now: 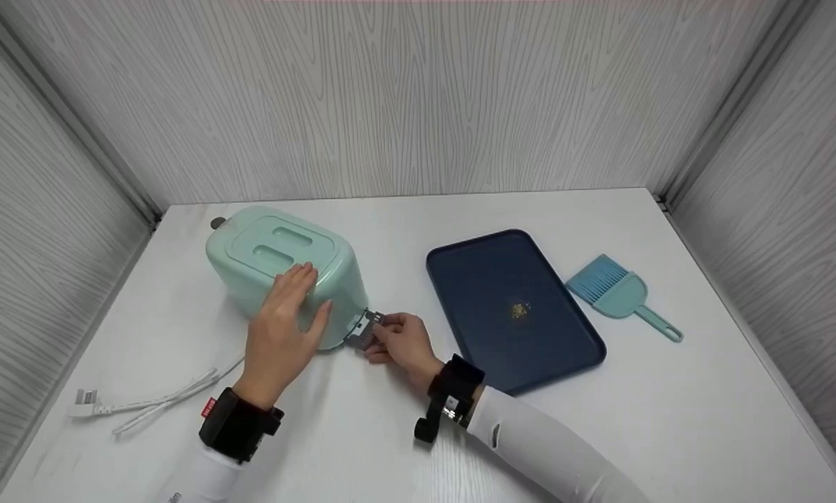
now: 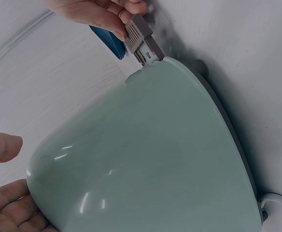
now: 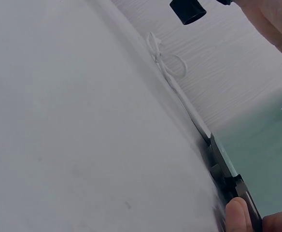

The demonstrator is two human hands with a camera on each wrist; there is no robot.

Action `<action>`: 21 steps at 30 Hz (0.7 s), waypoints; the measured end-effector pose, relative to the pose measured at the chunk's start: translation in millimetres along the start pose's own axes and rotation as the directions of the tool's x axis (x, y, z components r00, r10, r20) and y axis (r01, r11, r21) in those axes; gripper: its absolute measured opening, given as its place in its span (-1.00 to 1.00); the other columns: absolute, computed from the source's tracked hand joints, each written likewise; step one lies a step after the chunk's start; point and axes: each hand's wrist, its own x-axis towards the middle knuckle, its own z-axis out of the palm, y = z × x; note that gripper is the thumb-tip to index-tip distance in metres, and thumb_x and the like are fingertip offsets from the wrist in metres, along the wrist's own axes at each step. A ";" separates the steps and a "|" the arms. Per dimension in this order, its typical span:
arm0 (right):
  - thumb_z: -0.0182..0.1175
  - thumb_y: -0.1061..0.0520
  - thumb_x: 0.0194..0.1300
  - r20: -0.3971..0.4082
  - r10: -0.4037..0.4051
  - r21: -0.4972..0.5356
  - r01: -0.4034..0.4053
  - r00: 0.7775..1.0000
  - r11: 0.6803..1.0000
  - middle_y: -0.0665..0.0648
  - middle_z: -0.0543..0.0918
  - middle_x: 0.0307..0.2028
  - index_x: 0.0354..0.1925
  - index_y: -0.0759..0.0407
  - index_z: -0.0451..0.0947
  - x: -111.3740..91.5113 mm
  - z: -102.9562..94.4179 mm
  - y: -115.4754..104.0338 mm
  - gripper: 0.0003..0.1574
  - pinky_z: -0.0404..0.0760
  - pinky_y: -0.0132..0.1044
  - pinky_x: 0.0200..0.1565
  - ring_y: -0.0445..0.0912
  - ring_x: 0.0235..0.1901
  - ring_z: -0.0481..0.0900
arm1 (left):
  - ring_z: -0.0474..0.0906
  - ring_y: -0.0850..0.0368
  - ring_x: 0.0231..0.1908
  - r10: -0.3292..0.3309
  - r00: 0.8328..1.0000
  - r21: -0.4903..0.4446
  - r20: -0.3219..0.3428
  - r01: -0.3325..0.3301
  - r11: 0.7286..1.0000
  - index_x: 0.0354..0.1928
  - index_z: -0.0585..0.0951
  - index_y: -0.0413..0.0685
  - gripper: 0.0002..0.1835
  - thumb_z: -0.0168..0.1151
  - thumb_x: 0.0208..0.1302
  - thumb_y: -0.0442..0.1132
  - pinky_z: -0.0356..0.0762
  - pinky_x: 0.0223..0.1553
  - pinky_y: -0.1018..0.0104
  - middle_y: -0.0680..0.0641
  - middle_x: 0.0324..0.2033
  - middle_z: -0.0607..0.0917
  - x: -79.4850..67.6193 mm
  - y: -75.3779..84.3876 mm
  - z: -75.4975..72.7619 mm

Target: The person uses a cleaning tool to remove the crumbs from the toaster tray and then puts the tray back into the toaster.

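Note:
A mint-green toaster (image 1: 344,293) stands at the left of the table, two long recesses marked in its top. My left hand (image 1: 279,342) rests against the toaster's upper near edge, fingers extended and thumb apart. Low at the toaster's right end, a grey crumb tray (image 1: 363,331) sticks partly out of the base. My right hand (image 1: 405,344) pinches its outer end between thumb and fingers. In the left wrist view, the ridged grey end of the crumb tray (image 2: 140,36) shows beside the green wall. The inner part of it is hidden inside the toaster.
A dark blue tray (image 1: 473,279) lies right of the hands, with a small heap of yellowish crumbs (image 1: 519,309) on it. Farther right is a teal brush with a small dustpan (image 1: 620,293). A white power cord (image 1: 159,402) lies at the left. Walls enclose the back and sides.

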 end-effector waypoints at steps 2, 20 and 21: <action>0.15 0.35 0.50 0.001 -0.006 -0.002 0.006 1.000 1.000 0.23 0.67 -0.32 0.17 0.50 0.39 1.5 1.8 -0.3 -0.64 0.81 -0.24 -0.34 -0.11 -0.54 0.72 | 0.45 -0.28 0.36 0.000 1.000 -0.002 0.000 0.000 1.000 0.26 0.58 -0.40 -0.47 0.44 0.27 -0.34 0.26 0.49 -0.15 -0.33 0.27 0.60 0.6 -0.3 -0.5; 0.16 0.30 0.51 0.003 -0.009 -0.042 0.009 1.000 0.999 0.29 0.73 -0.29 0.18 0.48 0.41 6.1 7.7 0.2 -0.63 0.81 -0.26 -0.34 -0.13 -0.55 0.72 | 0.46 -0.26 0.36 0.013 1.000 0.003 -0.002 -0.013 1.000 0.26 0.58 -0.41 -0.46 0.45 0.27 -0.36 0.27 0.49 -0.13 -0.32 0.26 0.62 0.7 -0.1 -0.7; 0.16 0.30 0.51 0.000 -0.009 -0.051 0.009 1.000 0.999 0.30 0.74 -0.28 0.18 0.48 0.41 6.5 7.6 0.4 -0.62 0.81 -0.26 -0.33 -0.14 -0.55 0.72 | 0.46 -0.26 0.36 0.014 1.000 0.004 -0.001 -0.014 1.000 0.26 0.58 -0.41 -0.46 0.45 0.27 -0.36 0.27 0.49 -0.12 -0.32 0.26 0.62 0.7 -0.1 -0.1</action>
